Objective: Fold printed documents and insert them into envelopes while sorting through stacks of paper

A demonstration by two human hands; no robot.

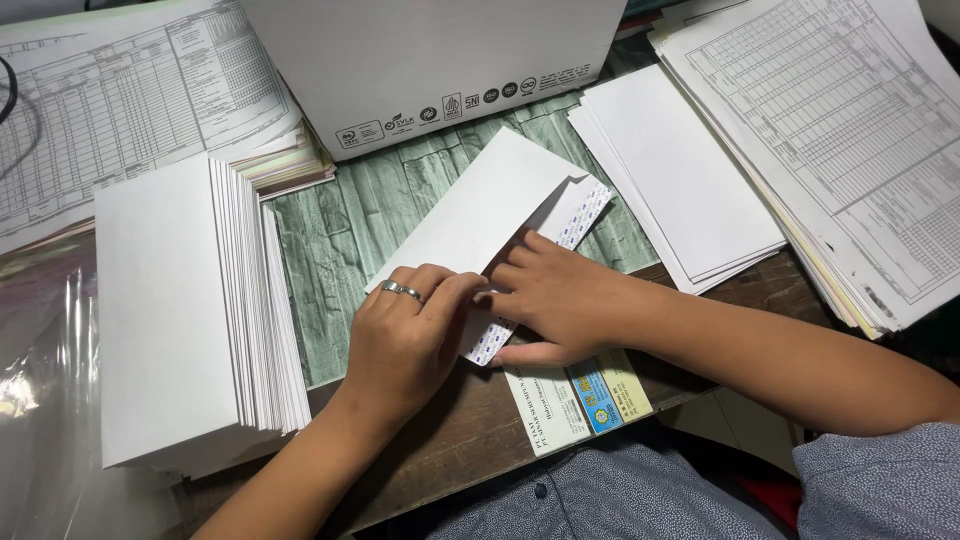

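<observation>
Left hand (405, 335) and right hand (555, 300), both curled, pinch one white envelope (480, 215) between two envelope stacks (170, 310).

Open counter (340, 230) lay only in a narrow green strip between the tall envelope stack (170, 310) on the left and the white envelope (480, 215) lying aslant mid-counter. A white box (430, 60) walled the far side. To the right, a flat paper pile (680, 170) and printed forms (850, 140) closed that way. A card (575, 400) sat at the near edge.
</observation>
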